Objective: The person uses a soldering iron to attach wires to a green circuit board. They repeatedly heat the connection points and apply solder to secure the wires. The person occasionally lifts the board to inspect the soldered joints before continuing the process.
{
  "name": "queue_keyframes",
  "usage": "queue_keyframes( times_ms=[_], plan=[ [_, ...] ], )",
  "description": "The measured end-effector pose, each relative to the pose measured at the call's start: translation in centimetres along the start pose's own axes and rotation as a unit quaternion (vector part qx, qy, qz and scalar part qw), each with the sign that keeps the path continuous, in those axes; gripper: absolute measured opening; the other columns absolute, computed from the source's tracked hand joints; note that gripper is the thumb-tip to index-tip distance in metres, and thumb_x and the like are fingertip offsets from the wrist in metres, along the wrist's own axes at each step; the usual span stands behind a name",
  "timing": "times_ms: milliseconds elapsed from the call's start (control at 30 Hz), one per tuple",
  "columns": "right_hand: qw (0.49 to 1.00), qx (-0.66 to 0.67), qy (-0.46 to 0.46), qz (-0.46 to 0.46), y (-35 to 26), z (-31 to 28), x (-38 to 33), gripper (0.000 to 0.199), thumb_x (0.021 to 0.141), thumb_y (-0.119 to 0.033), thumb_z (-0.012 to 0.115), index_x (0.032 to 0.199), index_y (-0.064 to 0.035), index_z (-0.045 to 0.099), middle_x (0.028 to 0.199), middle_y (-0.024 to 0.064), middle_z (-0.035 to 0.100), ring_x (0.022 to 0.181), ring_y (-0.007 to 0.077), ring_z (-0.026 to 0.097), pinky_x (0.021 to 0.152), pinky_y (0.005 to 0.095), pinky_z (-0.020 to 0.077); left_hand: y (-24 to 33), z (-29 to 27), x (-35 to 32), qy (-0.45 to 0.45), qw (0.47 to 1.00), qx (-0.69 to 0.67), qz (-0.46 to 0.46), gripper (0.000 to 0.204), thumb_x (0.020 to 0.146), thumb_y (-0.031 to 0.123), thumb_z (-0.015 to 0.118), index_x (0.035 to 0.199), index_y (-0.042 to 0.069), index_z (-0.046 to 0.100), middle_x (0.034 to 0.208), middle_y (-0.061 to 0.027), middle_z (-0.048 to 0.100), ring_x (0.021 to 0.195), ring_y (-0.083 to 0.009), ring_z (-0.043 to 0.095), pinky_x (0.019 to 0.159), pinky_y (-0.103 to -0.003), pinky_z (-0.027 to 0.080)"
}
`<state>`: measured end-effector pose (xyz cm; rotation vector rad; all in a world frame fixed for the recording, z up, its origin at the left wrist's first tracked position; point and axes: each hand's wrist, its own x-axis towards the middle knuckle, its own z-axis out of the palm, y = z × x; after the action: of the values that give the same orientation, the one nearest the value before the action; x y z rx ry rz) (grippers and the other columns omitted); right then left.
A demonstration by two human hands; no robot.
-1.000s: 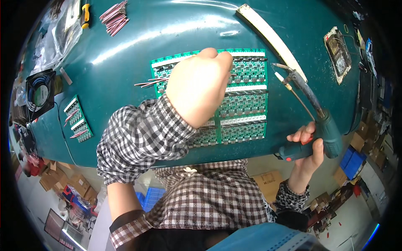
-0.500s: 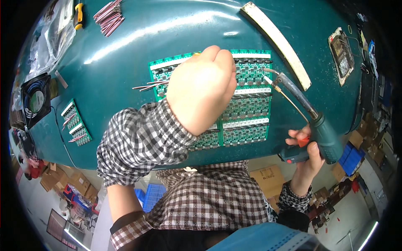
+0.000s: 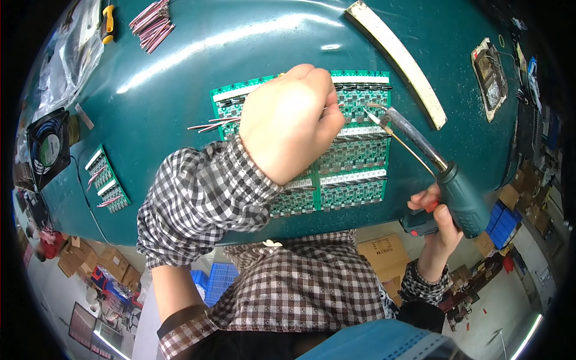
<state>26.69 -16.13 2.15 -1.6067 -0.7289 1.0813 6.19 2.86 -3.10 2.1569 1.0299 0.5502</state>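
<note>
My left hand point(image 3: 288, 123) is closed over green circuit boards point(image 3: 354, 159) laid side by side. Thin red-and-white wires point(image 3: 207, 126) stick out on its left, and a short wire end shows by the fingertips. The hand hides part of the boards beneath it. In my right hand point(image 3: 441, 225) is a green soldering gun point(image 3: 465, 198), gripped by its handle with fingers around the red trigger. Its metal tip and the thin solder feed tube point(image 3: 411, 150) point left, over the upper right board, a short way from the wire end.
A curved white-topped strip point(image 3: 399, 63) lies right of the boards. At far left are a bundle of wires point(image 3: 153, 25), a yellow-handled screwdriver point(image 3: 108, 24), a black fan point(image 3: 49, 147) and a small wired board point(image 3: 107, 179). A grimy tray point(image 3: 489, 81) sits at far right.
The soldering gun's tip has moved left, closer to my left fingertips. My left hand has turned slightly, and a wire end now shows at its fingertips.
</note>
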Motion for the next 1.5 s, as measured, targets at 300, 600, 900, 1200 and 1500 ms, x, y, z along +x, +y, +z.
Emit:
queue_keyframes(
  times_ms=[300, 600, 900, 1200, 1500],
  plan=[
    [1.0, -0.027, -0.01, 0.004, -0.5, 0.8, -0.1, 0.036, 0.08, -0.013, 0.069, 0.106, 0.0095, 0.059, 0.084, 0.0156, 0.063, 0.078, 0.0254, 0.065, 0.071, 0.0373, 0.0569, -0.3, 0.1, 0.1, 0.001, 1.0, -0.012, 0.005, 0.009, 0.07, 0.004, 0.065, 0.073, 0.003, 0.057, 0.069, -0.0098, 0.055, 0.06, -0.0249, 0.056, 0.055, -0.034, 0.046],
    [0.999, -0.047, -0.022, 0.002, -0.4, 1.3, -0.3, 0.039, 0.079, -0.009, 0.072, 0.112, 0.0062, 0.058, 0.087, 0.0139, 0.065, 0.081, 0.0236, 0.065, 0.074, 0.0367, 0.056, -0.4, 0.4, 0.3, 0.004, 1.0, -0.004, 0.012, 0.008, 0.07, 0.004, 0.064, 0.073, 0.002, 0.057, 0.068, -0.0109, 0.056, 0.062, -0.0262, 0.057, 0.057, -0.035, 0.046],
    [0.996, -0.081, -0.023, 0.001, -0.5, 1.5, -0.4, 0.04, 0.08, -0.011, 0.07, 0.113, 0.0077, 0.057, 0.086, 0.0151, 0.065, 0.081, 0.024, 0.064, 0.071, 0.0359, 0.0549, -0.4, 0.4, 0.2, 0.003, 1.0, 0.006, 0.007, 0.009, 0.07, 0.003, 0.065, 0.073, 0.002, 0.056, 0.068, -0.0104, 0.055, 0.061, -0.0256, 0.056, 0.057, -0.034, 0.046],
    [0.998, -0.055, -0.028, 0.012, -0.5, 1.2, -0.4, 0.041, 0.078, -0.007, 0.073, 0.114, 0.0054, 0.057, 0.091, 0.0151, 0.066, 0.085, 0.0233, 0.065, 0.076, 0.0365, 0.0553, -0.4, 0.4, 0.2, 0.012, 1.0, -0.01, 0.015, 0.009, 0.069, 0.002, 0.065, 0.072, 0.003, 0.056, 0.068, -0.0097, 0.054, 0.061, -0.0241, 0.055, 0.056, -0.033, 0.045],
    [0.997, -0.06, -0.026, 0.027, -0.4, 1.1, -0.4, 0.042, 0.078, -0.007, 0.073, 0.114, 0.0054, 0.057, 0.089, 0.0151, 0.065, 0.085, 0.0233, 0.065, 0.075, 0.0362, 0.0551, -0.3, 0.4, 0.3, 0.009, 1.0, -0.011, 0.008, 0.01, 0.069, 0.002, 0.065, 0.072, 0.002, 0.056, 0.068, -0.01, 0.054, 0.06, -0.0238, 0.055, 0.055, -0.033, 0.045]
  ],
)
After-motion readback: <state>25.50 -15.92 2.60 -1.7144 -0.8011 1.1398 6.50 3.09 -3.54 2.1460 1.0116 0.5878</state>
